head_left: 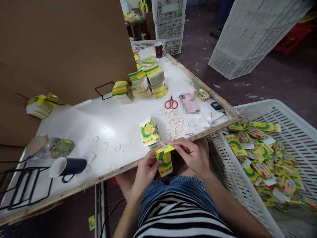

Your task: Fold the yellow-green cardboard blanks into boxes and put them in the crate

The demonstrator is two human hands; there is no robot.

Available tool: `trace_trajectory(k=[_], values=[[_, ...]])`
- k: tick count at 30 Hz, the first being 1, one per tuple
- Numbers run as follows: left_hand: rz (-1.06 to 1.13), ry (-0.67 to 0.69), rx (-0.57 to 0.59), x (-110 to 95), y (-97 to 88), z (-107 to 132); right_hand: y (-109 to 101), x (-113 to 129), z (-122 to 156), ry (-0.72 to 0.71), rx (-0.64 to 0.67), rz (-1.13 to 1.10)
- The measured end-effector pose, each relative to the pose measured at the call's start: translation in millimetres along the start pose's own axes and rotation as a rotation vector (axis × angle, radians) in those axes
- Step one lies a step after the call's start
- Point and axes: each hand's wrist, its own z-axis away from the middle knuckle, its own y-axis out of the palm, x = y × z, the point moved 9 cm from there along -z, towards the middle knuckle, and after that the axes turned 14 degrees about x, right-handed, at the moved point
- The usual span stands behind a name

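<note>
A small yellow and green carton (165, 160) is held upright just off the near edge of the white table (99, 122). My left hand (146, 168) is closed round its lower left side. My right hand (192, 152) pinches the carton's top flap with fingers pressed together. Right behind the carton, a short stack of flat yellow-green cartons (148, 133) stands on the table edge. Several loose rubber bands (174, 124) lie scattered beyond it.
Red scissors (171, 103), bundled carton stacks (146, 81), a tipped dark mug (68, 166) and a bag of seeds (59, 147) sit on the table. A white crate (294, 132) at right holds several filled packets. Cardboard sheets (61, 43) stand at left; stacked crates (247, 36) behind.
</note>
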Motion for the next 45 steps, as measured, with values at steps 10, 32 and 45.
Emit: trace_trajectory(k=[10, 32, 45], values=[[-0.160, -0.010, 0.005, 0.4, 7.3, -2.1, 25.3, -27.0, -2.2, 0.256, 0.267, 0.049], [0.326, 0.000, 0.059, -4.0, 23.6, -6.7, 7.2, -19.7, 7.8, 0.138, 0.060, -0.172], [-0.184, 0.168, -0.158, -27.2, -0.2, -5.3, -57.9, 31.7, 30.6, -0.087, -0.288, 0.460]])
